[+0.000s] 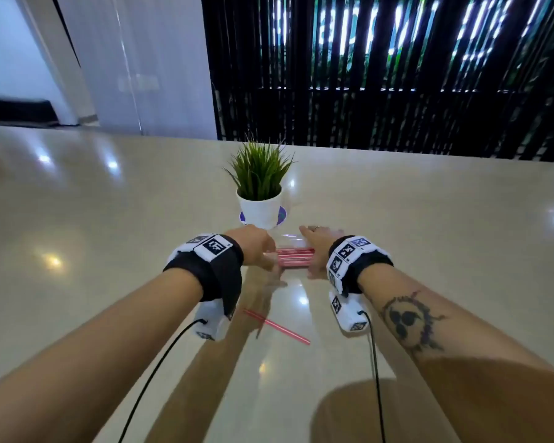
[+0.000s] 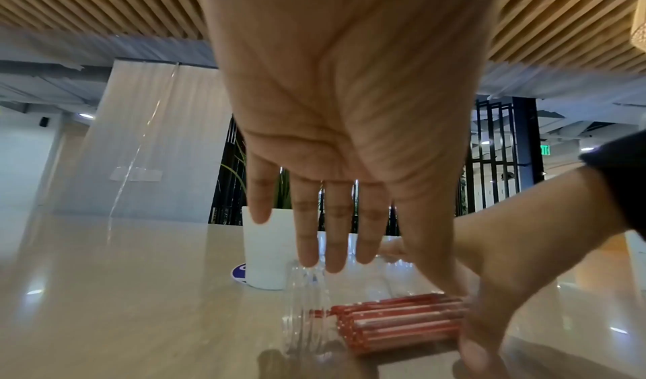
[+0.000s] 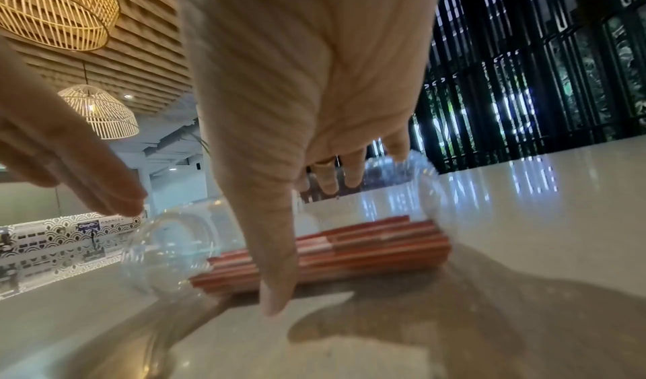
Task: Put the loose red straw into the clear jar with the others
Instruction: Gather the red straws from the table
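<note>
Both forearms reach forward over a glossy beige desk (image 1: 77, 219), each wrist wrapped in a black band carrying white marker blocks and a trailing black cable. The left hand (image 1: 251, 247) and the right hand (image 1: 317, 247) flank a clear jar (image 1: 293, 247) that lies on its side near the middle of the desk, its mouth toward the left hand and its base toward the right. In the left wrist view the left hand's fingers (image 2: 335, 233) are straight and slightly apart, hovering over the jar's threaded mouth without closing on it. In the right wrist view the right hand's fingers (image 3: 349, 169) are spread across the far side of the jar's base end while the thumb points down in front of it, tip close to the desk; whether the hand actually presses the glass cannot be told through the blur. A bundle of red straws (image 1: 295, 258) lies lengthwise inside the jar. The loose red straw (image 1: 275, 326) lies flat and diagonal on the desk, nearer the person's edge than the jar, between the two forearms and apart from both hands. Just beyond the jar stands a white pot of green grass (image 1: 259, 193) on a blue-and-white coaster (image 1: 281, 215). Black slatted screens (image 1: 397, 75) back the desk's far edge.
</note>
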